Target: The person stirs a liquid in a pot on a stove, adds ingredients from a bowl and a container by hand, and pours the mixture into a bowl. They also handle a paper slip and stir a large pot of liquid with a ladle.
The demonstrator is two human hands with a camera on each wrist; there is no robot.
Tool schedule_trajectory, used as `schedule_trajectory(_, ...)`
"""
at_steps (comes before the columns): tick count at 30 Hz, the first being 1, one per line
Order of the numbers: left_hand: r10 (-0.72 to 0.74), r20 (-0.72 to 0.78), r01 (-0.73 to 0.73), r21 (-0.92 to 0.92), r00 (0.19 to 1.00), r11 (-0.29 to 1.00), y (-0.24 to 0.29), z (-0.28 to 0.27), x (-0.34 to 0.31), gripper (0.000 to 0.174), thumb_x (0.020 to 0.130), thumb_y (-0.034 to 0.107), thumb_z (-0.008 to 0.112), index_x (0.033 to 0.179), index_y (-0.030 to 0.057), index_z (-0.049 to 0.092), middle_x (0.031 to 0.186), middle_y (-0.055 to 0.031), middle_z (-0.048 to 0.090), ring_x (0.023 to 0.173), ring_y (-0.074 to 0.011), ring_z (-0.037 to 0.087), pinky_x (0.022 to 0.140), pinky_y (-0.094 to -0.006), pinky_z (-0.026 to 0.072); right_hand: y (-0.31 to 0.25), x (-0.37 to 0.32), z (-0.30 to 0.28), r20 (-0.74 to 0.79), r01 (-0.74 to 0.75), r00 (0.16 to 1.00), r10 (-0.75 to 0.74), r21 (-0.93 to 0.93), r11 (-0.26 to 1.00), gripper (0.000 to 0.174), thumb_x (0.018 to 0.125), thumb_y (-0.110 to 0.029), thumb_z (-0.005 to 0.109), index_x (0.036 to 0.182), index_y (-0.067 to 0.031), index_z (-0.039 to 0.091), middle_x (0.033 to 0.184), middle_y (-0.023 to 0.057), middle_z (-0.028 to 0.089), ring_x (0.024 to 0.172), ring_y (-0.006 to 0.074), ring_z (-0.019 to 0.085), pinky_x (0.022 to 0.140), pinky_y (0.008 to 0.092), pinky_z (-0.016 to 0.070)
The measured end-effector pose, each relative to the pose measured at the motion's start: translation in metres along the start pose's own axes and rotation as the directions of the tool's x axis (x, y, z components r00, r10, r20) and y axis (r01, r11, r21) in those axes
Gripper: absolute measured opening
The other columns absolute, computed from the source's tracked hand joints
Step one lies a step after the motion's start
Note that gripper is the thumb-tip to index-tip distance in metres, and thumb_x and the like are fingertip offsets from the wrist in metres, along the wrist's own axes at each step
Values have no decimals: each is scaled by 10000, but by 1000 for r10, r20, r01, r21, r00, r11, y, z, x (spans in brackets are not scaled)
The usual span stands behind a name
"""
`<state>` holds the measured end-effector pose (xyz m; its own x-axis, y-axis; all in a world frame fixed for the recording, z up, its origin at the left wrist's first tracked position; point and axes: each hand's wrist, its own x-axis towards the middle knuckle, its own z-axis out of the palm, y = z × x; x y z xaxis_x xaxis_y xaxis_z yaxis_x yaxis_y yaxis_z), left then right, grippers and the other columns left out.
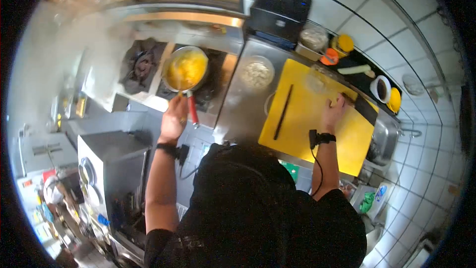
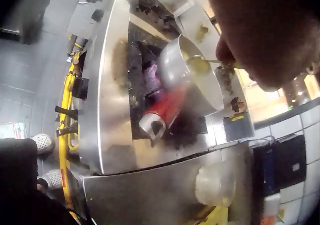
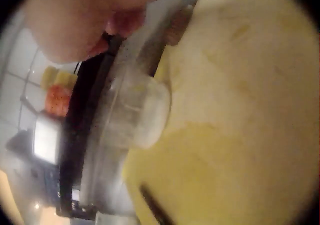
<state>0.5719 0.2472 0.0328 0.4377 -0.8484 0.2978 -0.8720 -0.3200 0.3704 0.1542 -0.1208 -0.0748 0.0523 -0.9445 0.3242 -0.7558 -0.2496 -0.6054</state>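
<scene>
Stained steel stove (image 2: 115,85) meets left edge of smooth steel counter (image 1: 235,111). Yellow cutting board (image 1: 317,136), flat rectangle, on counter's right part. Round metal saucepan (image 2: 175,62), red handle, on stove's burner nearest counter; I see glossy yellow food (image 1: 187,72) inside. Translucent round tub (image 1: 257,73), lumpy white contents, beside board's far left corner. On my feed, left hand (image 1: 173,119) pinches thin utensil (image 2: 214,61) dipping into saucepan. Right hand (image 1: 334,112) near board's far edge, beside dark flat slab (image 1: 366,112); whether it grips, I cannot tell. Slim dark stick (image 1: 283,113) near board's left edge.
</scene>
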Motion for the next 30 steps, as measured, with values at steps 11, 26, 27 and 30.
schedule_trajectory(11,67,146,-53,-100,987,994,19,-71,-21,259,825,30,651,1082,53,625,1083,-165,629,878,-384,661,729,-454,558,-7,-49,-36,33,137,990,-134,-133,982,717,814,-68,706,1465,-101,407,1492,260,358,1409,439,305,1121,483,365)
schedule_trajectory(26,278,156,-235,-251,948,939,-3,-55,15,259,817,49,640,1072,13,616,978,-203,621,842,-398,639,721,-454,554,-88,-128,-39,187,196,967,-174,-107,975,663,877,-67,664,1470,-36,369,1535,268,308,1426,421,304,1131,480,349)
schedule_trajectory(27,338,79,-311,-237,938,920,-18,-45,19,324,822,57,643,1142,14,618,1014,-217,628,843,-401,647,727,-452,559,-101,-131,-36,188,191,968,-168,-108,976,663,877,-67,664,1470,-36,369,1535,268,308,1426,421,304,1131,480,349)
schedule_trajectory(30,201,159,-187,-97,967,978,-33,-37,14,261,821,63,641,1075,11,616,988,-212,623,814,-397,645,702,-454,556,-146,-139,-15,335,122,918,-212,269,955,487,893,-105,678,1345,-22,518,1340,214,541,1198,348,563,903,411,524)
